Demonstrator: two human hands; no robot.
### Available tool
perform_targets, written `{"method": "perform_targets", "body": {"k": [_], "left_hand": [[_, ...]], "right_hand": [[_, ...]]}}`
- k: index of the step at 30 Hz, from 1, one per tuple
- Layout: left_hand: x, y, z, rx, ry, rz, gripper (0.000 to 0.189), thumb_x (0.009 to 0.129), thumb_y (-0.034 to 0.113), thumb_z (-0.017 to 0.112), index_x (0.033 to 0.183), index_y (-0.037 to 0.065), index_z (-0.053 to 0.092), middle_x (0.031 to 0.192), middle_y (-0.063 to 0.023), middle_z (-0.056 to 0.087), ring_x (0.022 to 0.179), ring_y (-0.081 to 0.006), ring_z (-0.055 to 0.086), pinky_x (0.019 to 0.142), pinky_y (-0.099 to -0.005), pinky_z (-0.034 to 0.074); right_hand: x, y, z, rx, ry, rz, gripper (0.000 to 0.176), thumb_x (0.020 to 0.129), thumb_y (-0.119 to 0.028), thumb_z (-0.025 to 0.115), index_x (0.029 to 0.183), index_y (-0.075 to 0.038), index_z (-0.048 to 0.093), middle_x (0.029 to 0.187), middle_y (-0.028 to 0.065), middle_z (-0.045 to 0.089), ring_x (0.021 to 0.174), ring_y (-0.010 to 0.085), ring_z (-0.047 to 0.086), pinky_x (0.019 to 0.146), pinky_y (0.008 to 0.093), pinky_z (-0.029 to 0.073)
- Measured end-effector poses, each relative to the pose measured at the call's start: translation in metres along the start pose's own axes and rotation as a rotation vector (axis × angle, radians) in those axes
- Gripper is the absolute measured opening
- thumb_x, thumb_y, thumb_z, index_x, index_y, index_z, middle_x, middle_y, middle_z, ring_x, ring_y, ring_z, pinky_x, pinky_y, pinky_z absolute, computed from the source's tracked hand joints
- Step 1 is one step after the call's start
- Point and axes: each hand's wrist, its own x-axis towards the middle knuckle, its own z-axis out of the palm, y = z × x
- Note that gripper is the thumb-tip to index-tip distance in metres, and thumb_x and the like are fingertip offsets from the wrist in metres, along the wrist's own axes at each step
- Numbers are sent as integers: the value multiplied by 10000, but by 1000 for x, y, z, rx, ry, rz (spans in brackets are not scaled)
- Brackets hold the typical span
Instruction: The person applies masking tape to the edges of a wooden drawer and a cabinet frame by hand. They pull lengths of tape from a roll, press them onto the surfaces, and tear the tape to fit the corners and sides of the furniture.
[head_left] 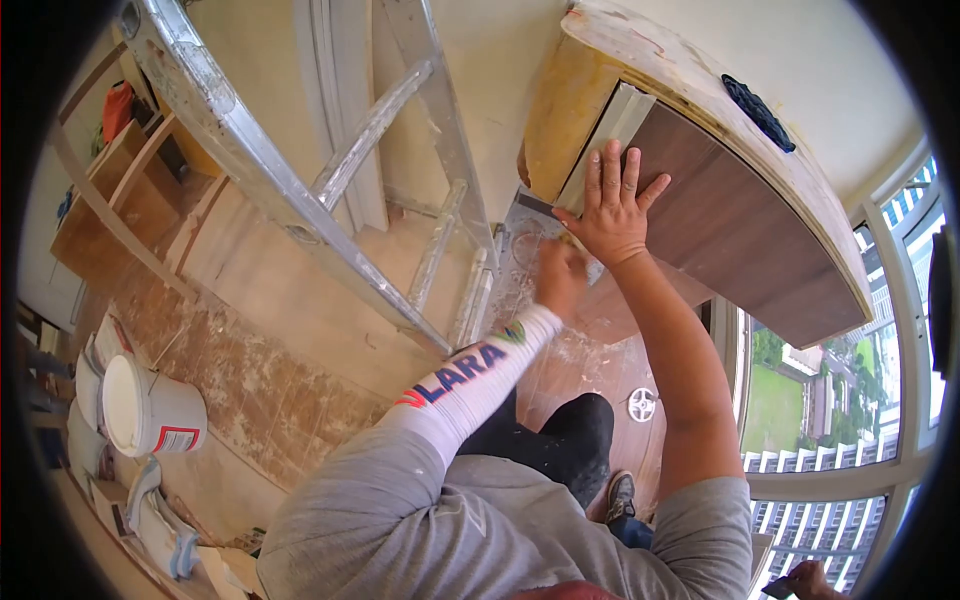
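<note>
- Right hand [615,215]: back toward the camera, fingers spread wide, palm laid flat, bare forearm reaching up from a grey short sleeve.
- Right grip: fully spread, clasped around nothing; across the brown wood-grain panel [735,215] and the pale strip [622,120] along its left edge.
- Left hand [563,272]: just below and left of the right hand, blurred, at the end of a white arm sleeve [465,375] with red and blue lettering.
- Left grip: curled in outline; degree of closure and any contents impossible to make out through the blur.
- Panel location: upper right of view, set inside a curved wooden unit [553,120] with yellowish end face and whitish, stained outer side against the wall.
- On that outer side: dark bunched cloth [757,112], well apart from both hands.
- Beside and partly behind the left hand: dusty grey-white surface [515,255] with smeared marks and a dark strip at its upper edge.
- Left of the hands: paint-spattered metal ladder [245,150].
- Far left: white plastic bucket [180,400] with a red-and-white label.
- On the dusty brown floor [590,370], below the unit: white wheel-shaped object [641,404].
- Right side: tall framed window [905,470], with lawn and buildings beyond.
- Lower right edge: another person's hand [812,580], partly cropped, near a small dark object.
</note>
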Motion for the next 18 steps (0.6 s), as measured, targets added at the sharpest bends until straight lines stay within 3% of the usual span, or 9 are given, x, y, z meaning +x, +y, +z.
{"method": "perform_targets", "body": {"k": [2,4,7,9,12,15,18], "left_hand": [[-53,9,5,-132,-127,102,185,892,142,722,860,15,591,932,-174,572,882,-325,583,793,-413,477],[-89,27,-7,-187,-335,-213,209,889,188,736,875,19,615,987,-173,585,898,-326,591,793,-406,488],[-103,15,-25,-184,-460,-224,221,893,223,736,917,22,645,1032,-169,589,928,-329,597,803,-401,496],[-104,3,-41,-109,-418,-144,238,892,231,740,951,15,658,1021,-169,604,959,-328,609,827,-401,505],[-95,-9,-72,-50,-388,-138,251,890,233,745,951,7,653,1013,-172,614,973,-336,612,841,-406,506],[-85,-15,-90,-24,-331,-106,257,884,228,753,953,5,644,1011,-174,624,975,-344,616,853,-408,505],[-63,-7,-98,-8,-311,-26,259,872,210,769,959,10,630,1004,-175,631,963,-352,626,863,-404,505]], "right_hand": [[1,-1,-2,12,1,6,1138,710,-707,722,1563,-58,339,1689,164,130,1561,402,45,1118,756,-97],[1,-2,-7,12,-7,13,1150,700,-708,729,1569,-69,329,1688,156,143,1561,397,54,1122,755,-87],[1,-1,-13,-68,-84,10,1168,690,-713,735,1578,-83,313,1685,140,165,1561,388,67,1127,756,-68],[0,-3,-12,-205,-188,20,1177,686,-716,736,1583,-88,304,1682,129,179,1560,382,74,1129,759,-53],[7,-12,-32,-123,-282,78,1175,679,-746,713,1578,-97,323,1673,131,203,1555,366,116,1134,759,-31],[23,-6,-59,48,-88,43,1100,729,-756,654,1570,-114,352,1666,94,240,1543,338,172,1151,745,2],[51,24,-74,-216,-39,-69,1006,799,-749,582,1563,-127,375,1657,47,273,1533,309,210,1163,730,34]]}}
